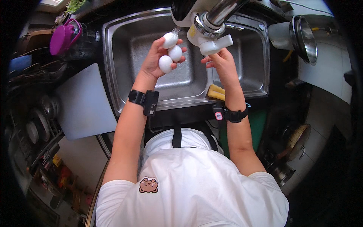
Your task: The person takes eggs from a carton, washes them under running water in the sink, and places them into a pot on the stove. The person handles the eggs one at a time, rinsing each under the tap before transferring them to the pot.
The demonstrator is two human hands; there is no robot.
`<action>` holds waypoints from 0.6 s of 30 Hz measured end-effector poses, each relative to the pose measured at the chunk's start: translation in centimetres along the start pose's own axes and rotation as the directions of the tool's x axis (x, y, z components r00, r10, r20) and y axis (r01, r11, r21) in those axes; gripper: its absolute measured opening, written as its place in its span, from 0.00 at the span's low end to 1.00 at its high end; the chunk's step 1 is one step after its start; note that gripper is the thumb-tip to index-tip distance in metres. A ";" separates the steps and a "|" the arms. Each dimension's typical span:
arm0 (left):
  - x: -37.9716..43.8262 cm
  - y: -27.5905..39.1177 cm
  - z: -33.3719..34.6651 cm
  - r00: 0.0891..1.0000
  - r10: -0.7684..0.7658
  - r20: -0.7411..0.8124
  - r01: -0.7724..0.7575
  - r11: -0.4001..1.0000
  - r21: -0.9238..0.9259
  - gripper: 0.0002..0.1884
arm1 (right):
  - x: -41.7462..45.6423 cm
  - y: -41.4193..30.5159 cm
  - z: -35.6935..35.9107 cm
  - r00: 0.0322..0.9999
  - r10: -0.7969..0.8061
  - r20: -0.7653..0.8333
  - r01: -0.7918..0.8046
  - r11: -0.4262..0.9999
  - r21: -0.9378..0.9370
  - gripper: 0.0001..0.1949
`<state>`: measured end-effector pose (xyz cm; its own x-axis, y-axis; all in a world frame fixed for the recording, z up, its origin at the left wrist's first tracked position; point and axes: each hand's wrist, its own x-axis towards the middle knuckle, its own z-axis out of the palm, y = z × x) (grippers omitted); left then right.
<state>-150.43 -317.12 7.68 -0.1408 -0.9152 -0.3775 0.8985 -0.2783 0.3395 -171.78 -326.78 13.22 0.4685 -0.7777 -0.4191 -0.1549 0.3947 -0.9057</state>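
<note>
Three white eggs rest in my left hand (154, 58) over the large basin of the stainless steel sink (122, 85). The upper egg (170, 40) meets a thin stream of water from the faucet fitting. Below it are the middle egg (175, 53) and the lower egg (165, 64), with my fingers curled around them from behind. My right hand (222, 63) is just under the white lever (215, 45) of the faucet-mounted fitting (195, 34). Its fingers are loosely bent and apart. The lever hides part of the fingertips, so contact with it is unclear.
A yellow sponge (216, 92) lies on the sink's front rim beside my right forearm. Left of the sink are a white cutting board (85, 105) and a pitcher with a purple lid (61, 39). Metal bowls (308, 39) stand at the right. A chrome pipe (227, 11) crosses above.
</note>
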 end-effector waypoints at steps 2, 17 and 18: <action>-0.2 0.8 -0.6 0.998 0.061 0.031 -0.058 0.993 -0.103 0.34 | 0.1 0.0 -0.2 1.000 -0.014 -0.010 0.014 1.000 0.007 0.21; 2.6 -0.7 1.4 0.995 0.060 -0.082 -0.052 0.994 0.098 0.33 | 0.4 0.4 -2.8 0.985 -0.147 -0.091 0.140 0.987 -0.079 0.19; 1.7 -0.8 1.7 0.992 0.090 -0.091 -0.077 0.988 0.134 0.30 | 0.7 0.2 -3.2 0.968 -0.219 -0.126 0.196 0.965 -0.176 0.18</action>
<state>-152.07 -318.95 8.21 -0.0215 -0.9063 -0.4221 0.8427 -0.2436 0.4800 -174.32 -328.78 12.51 0.3776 -0.9006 -0.2152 -0.2105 0.1428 -0.9671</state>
